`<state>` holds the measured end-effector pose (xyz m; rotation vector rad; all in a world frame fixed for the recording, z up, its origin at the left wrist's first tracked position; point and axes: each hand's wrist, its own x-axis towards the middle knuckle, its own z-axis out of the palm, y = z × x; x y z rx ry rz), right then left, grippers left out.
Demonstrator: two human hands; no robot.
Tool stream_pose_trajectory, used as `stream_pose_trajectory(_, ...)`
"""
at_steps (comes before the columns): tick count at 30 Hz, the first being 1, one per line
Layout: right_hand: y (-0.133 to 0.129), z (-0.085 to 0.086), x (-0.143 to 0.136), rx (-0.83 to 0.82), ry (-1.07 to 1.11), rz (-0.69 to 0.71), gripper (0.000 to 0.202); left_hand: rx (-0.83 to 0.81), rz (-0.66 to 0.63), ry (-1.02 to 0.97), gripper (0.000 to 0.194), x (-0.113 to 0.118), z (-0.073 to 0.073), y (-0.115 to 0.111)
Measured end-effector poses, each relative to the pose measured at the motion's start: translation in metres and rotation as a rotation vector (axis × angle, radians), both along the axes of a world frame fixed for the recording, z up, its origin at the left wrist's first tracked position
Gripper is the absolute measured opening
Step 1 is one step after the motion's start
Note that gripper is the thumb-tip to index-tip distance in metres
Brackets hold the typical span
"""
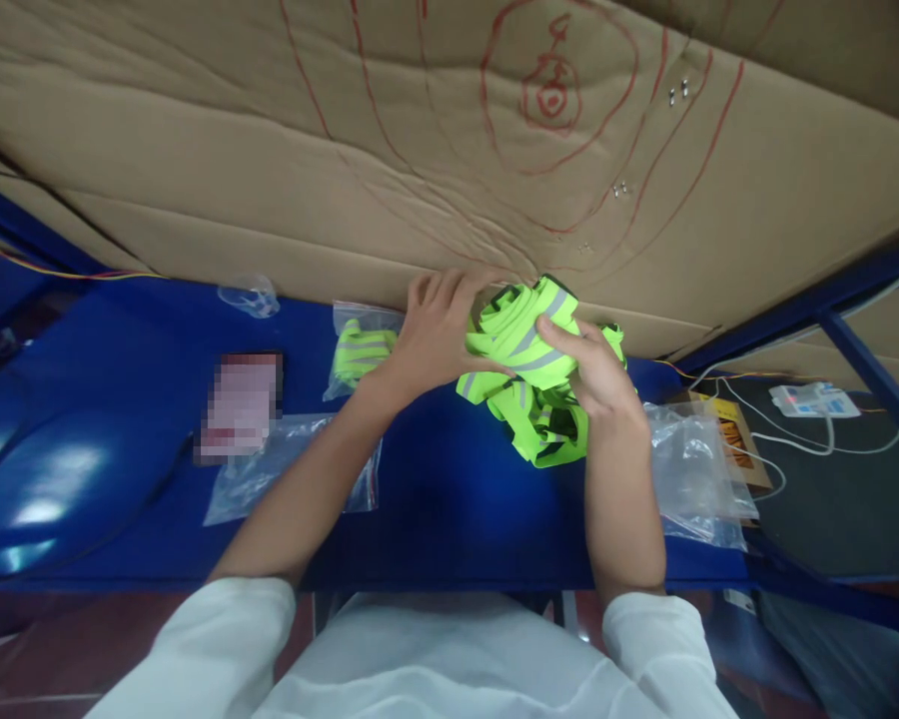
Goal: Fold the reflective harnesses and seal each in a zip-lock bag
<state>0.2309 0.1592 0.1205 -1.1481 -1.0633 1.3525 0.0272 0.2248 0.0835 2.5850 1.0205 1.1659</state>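
A folded neon-yellow reflective strap (524, 330) with grey bands is held up over the blue table. My right hand (599, 364) grips its right side, thumb pressed on the front face. Around its left end curves my left hand (439, 335), fingers arched behind and thumb along the lower edge; the fingertips are partly hidden. Below the bundle, more loose reflective straps (546, 429) hang or lie in loops near the tabletop. Left of my left hand, another folded reflective strap (364, 352) lies in a clear zip bag (337, 384).
A phone-like object (240, 404) with a blurred screen lies at left beside a flat clear bag (292, 469). Clear bags (689, 469) and a yellow-brown box (730, 439) sit right. White cables join a white device (815, 401). Cardboard (270, 190) walls the back.
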Motion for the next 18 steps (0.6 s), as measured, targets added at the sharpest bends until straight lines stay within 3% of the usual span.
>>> stream_pose_trajectory(3, 0.002, -0.002, 0.002, 0.043, 0.016, -0.053, 0.048, 0.091, 0.137, -0.037, 0.111, 0.003, -0.007, 0.001)
stream_pose_trajectory(8, 0.009, -0.006, 0.004, 0.114, 0.123, -0.149, 0.051, 0.152, 0.255, 0.078, 0.075, 0.007, -0.007, -0.008)
stream_pose_trajectory(12, 0.012, -0.008, -0.003, 0.147, 0.148, -0.231, 0.053, 0.146, 0.197, 0.005, 0.062, 0.014, -0.002, -0.020)
stream_pose_trajectory(18, 0.010, -0.014, -0.025, 0.272, 0.118, -0.425, 0.049, -0.131, -0.013, -0.354, 0.055, 0.026, -0.008, -0.019)
